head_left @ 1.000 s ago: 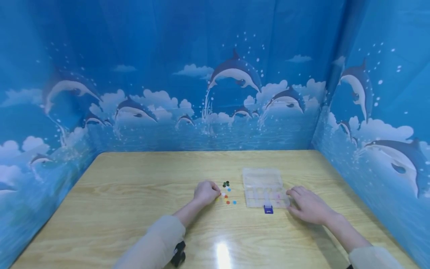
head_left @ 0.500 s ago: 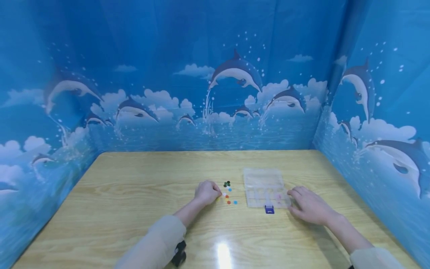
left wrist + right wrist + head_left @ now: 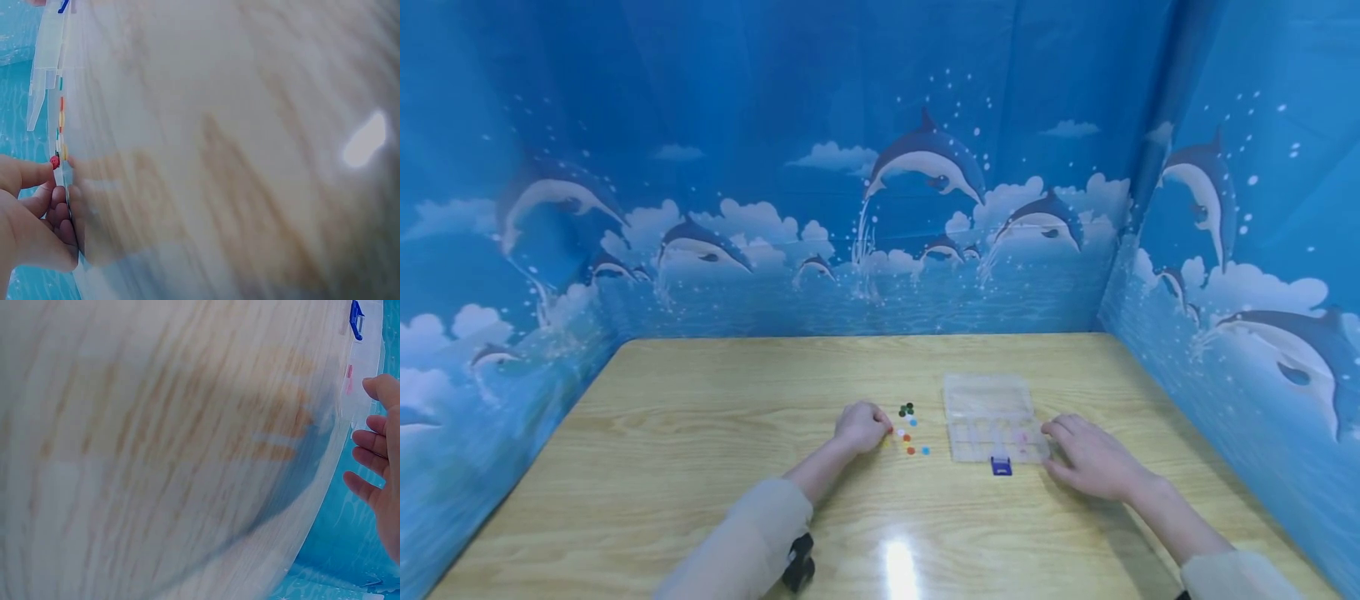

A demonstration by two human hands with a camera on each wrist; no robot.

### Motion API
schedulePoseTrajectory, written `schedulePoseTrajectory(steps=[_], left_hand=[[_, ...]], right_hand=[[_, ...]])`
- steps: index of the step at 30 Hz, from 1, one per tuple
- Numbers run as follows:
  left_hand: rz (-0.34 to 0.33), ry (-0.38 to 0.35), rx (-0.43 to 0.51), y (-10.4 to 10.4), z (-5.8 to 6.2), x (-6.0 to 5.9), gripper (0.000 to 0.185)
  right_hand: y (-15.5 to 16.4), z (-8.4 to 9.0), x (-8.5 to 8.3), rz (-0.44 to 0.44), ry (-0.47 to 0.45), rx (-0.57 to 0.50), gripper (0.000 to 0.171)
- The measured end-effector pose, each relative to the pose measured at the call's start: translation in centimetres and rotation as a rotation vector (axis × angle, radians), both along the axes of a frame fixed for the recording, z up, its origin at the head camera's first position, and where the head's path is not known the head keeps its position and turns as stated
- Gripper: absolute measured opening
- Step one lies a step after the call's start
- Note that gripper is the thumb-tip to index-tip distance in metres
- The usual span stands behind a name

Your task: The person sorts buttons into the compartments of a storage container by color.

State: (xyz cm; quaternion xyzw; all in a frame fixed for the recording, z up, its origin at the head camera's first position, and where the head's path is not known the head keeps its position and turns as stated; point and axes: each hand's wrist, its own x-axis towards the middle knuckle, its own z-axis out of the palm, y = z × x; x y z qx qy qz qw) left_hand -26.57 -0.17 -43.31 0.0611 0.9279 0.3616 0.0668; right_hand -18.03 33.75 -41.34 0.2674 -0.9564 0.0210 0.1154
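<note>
My left hand (image 3: 861,427) pinches a small red button (image 3: 55,162) between thumb and index finger, low over the table at the left side of a button group. In that group lie dark green buttons (image 3: 906,410), blue ones (image 3: 926,451), orange-red ones (image 3: 911,451), a white one (image 3: 901,433) and yellow ones partly behind the fingers. A clear compartment box (image 3: 988,396) stands to the right, lid laid back, with a blue latch (image 3: 1002,467) at its front. Pink pieces (image 3: 1021,437) sit in a right-hand compartment. My right hand (image 3: 1093,458) rests at the box's right edge, fingers loosely bent around nothing.
The wooden table (image 3: 700,400) reaches back to a blue dolphin-print curtain (image 3: 760,167), which also lines both sides. A bright light reflection (image 3: 898,571) shows near the table's front.
The left fingertips with the red button have shifted very slightly. My right hand and the box have stayed in place.
</note>
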Motion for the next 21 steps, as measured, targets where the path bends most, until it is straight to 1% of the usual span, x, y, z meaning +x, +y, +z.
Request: schedulePoseTrajectory(steps=[3, 7, 9, 11, 14, 18, 21], left_hand=[[0.014, -0.027, 0.044, -0.1, 0.1, 0.0, 0.008], [0.033, -0.074, 0.132, -0.1, 0.2, -0.2, 0.009], [0.029, -0.079, 0.165, -0.1, 0.2, -0.3, 0.011], [0.018, -0.084, 0.193, -0.1, 0.4, -0.4, 0.013], [-0.015, -0.081, 0.226, 0.0, 0.7, -0.4, 0.014], [-0.058, -0.101, 0.284, 0.4, 1.3, -0.1, 0.012], [-0.073, -0.128, 0.327, 0.6, 1.8, 0.2, 0.012]], right_hand=[[0.0, 0.0, 0.0, -0.001, -0.002, -0.003, 0.046], [0.1, -0.1, 0.0, 0.002, 0.000, -0.006, 0.046], [0.1, -0.1, 0.0, 0.003, 0.005, -0.005, 0.046], [0.1, -0.1, 0.0, 0.005, 0.009, -0.001, 0.047], [0.1, -0.1, 0.0, 0.006, 0.014, 0.002, 0.047], [0.1, -0.1, 0.0, 0.005, 0.015, 0.007, 0.046], [0.1, -0.1, 0.1, 0.003, 0.013, 0.009, 0.046]])
